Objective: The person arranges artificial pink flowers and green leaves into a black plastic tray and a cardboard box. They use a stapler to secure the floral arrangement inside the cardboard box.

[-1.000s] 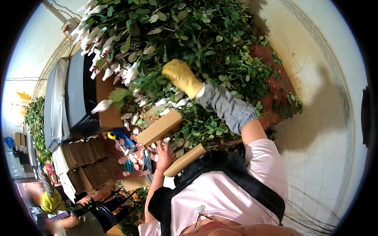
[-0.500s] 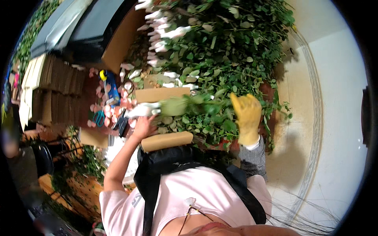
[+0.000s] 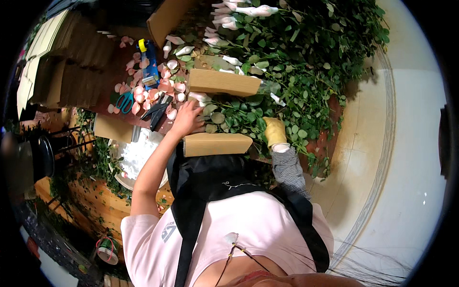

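My bare left hand [image 3: 188, 118] rests at the left end of a gap between two corrugated cardboard pieces, fingers spread. Its fingertips touch or nearly touch a rose head in a white sleeve [image 3: 200, 98]. Leafy green rose stems [image 3: 234, 115] run rightward from there between the upper cardboard [image 3: 224, 82] and the lower cardboard [image 3: 217, 145]. At the stems' right end, my right hand [image 3: 275, 131], in a yellow glove, is curled closed around stems; leaves partly hide its fingers.
A large heap of leafy roses [image 3: 306, 62] with white-sleeved heads covers the far side. Pink petals [image 3: 138, 93], a black stapler [image 3: 157, 111], teal scissors [image 3: 125, 102] and a blue tape dispenser [image 3: 149, 67] lie left. Folded cardboard [image 3: 71, 81] is stacked beyond; a white tub [image 3: 138, 158] stands below.
The sleeved rose bundle has come down between the cardboard pieces. My right hand has moved left and its extended fingers have curled in. My left hand's fingers have spread; the whole view has shifted.
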{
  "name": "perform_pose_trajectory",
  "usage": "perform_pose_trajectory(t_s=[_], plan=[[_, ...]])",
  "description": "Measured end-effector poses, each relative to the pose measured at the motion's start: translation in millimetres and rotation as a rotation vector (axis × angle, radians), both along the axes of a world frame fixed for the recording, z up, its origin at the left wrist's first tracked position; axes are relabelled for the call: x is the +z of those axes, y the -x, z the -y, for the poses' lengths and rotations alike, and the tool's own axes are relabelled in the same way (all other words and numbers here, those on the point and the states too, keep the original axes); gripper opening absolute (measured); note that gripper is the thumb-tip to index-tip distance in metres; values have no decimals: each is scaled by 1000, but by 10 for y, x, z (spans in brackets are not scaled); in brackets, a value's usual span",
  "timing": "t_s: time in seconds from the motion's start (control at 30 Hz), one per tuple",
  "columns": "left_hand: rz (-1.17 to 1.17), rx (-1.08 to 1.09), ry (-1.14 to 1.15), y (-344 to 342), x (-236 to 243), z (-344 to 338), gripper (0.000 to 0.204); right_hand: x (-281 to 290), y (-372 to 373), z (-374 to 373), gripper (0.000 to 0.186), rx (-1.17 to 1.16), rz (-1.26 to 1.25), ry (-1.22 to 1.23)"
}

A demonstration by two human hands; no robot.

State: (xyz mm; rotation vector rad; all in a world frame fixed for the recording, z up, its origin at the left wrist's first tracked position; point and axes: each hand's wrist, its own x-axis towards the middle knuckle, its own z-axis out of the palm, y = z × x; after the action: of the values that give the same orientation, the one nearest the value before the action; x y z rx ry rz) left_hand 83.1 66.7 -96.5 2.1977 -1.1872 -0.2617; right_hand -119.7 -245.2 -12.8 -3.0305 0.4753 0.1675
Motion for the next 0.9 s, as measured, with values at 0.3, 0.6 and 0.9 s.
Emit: perform_pose_trajectory(t_s=[0.3,0.6,0.9], plan=[[69,-9,-64,37,116,36,65,-1243,232,-17,38,-256,242,119],[-37,133,85,-26,277,-340,44,464,-228,-294,46,-292,-49,-131],[-622,36,-476,-38,337,-324,60,-125,-1509,-1366,42,608,-740,-200]])
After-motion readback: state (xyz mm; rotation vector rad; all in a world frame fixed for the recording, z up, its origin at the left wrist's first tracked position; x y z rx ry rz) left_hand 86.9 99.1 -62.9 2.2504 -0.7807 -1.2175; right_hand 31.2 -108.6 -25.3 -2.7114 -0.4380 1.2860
